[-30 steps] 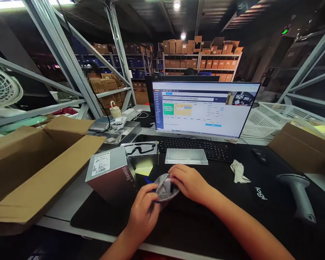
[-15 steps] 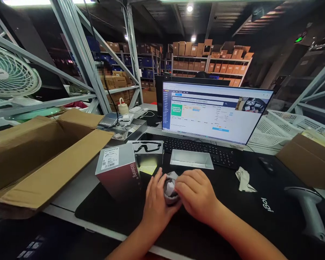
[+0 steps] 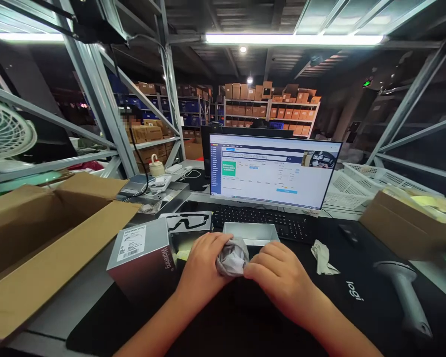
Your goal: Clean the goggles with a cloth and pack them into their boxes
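Note:
My left hand (image 3: 202,263) is wrapped round a small grey cloth pouch (image 3: 233,255), its gathered mouth turned up with something whitish inside. My right hand (image 3: 277,272) is closed in a pinch at the pouch's right edge. Just beyond the hands sits an open silver box tray (image 3: 250,232). Left of them stands a silver-and-red "Wakening" box (image 3: 143,260), and behind it a box with glasses pictured on it (image 3: 189,222). What exactly lies in the pouch I cannot make out.
A large open cardboard carton (image 3: 59,233) is at left. Behind the hands are a keyboard (image 3: 260,220) and a monitor (image 3: 271,173). To the right lie a crumpled white wrapper (image 3: 324,258), a mouse (image 3: 348,233), a barcode scanner (image 3: 405,292) and another carton (image 3: 405,225).
My view has tilted up. My left hand has moved from upright fingers beside the pouch to a grip over its left side; my right hand has shifted to its lower right edge.

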Available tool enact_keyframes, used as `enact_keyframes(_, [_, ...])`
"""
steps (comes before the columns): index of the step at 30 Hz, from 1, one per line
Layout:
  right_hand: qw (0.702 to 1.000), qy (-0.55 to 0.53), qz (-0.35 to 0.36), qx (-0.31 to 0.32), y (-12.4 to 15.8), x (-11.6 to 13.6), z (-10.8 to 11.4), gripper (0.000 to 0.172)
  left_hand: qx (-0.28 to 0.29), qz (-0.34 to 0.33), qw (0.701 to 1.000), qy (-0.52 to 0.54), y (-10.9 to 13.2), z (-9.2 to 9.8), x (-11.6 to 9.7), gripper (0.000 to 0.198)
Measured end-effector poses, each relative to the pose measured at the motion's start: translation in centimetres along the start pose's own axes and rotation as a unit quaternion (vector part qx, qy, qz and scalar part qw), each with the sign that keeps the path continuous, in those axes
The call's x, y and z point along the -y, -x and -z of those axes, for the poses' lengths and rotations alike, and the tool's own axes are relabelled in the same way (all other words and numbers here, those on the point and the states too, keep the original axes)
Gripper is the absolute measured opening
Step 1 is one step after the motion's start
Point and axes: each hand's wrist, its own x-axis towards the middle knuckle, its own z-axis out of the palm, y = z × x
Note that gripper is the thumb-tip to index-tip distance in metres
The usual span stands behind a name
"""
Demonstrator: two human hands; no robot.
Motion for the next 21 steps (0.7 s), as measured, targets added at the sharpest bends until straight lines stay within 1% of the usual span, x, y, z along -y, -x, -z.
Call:
enact_keyframes(2, [0.999,-0.034,-0.008,-0.023,0.2,-0.3,-0.4,0.021,0.037,0.007,0.999,-0.004,-0.9,-0.1,-0.1,0.060])
enact_keyframes(3, [0.999,-0.042,-0.003,-0.027,0.3,-0.3,-0.8,0.022,0.055,0.011,0.998,-0.005,-1.2,-0.2,-0.2,0.056])
enact_keyframes(7, [0.999,-0.001,0.046,0.002,0.2,0.7,-2.3,0.023,0.113,0.053,0.992,0.004,-1.5,-0.3,-0.8,0.043])
enact_keyframes(10, [0.998,0.018,0.051,0.015,0.2,1.3,-2.8,0.019,0.147,0.099,0.984,0.019,-1.1,-0.2,-0.6,0.041])
enact_keyframes(13, [0.999,0.033,0.027,0.025,0.4,1.4,-2.8,0.017,0.150,0.123,0.981,0.015,-0.6,0.0,0.2,0.048])
enact_keyframes(15, [0.998,0.062,-0.006,0.019,0.6,1.3,-2.7,0.018,0.146,0.134,0.980,0.017,-0.4,0.0,0.6,0.054])
enact_keyframes(17, [0.995,0.086,-0.043,0.015,0.9,1.1,-2.7,0.020,0.151,0.147,0.977,0.035,-0.3,-0.1,1.0,0.057])
enact_keyframes(19, [0.995,0.071,-0.063,0.036,1.0,0.8,-2.6,0.022,0.159,0.154,0.974,0.058,-0.3,-0.3,1.3,0.058])
enact_keyframes(21, [0.995,0.023,-0.071,0.071,0.9,0.4,-2.1,0.021,0.163,0.148,0.973,0.072,-0.3,-0.5,1.7,0.058])
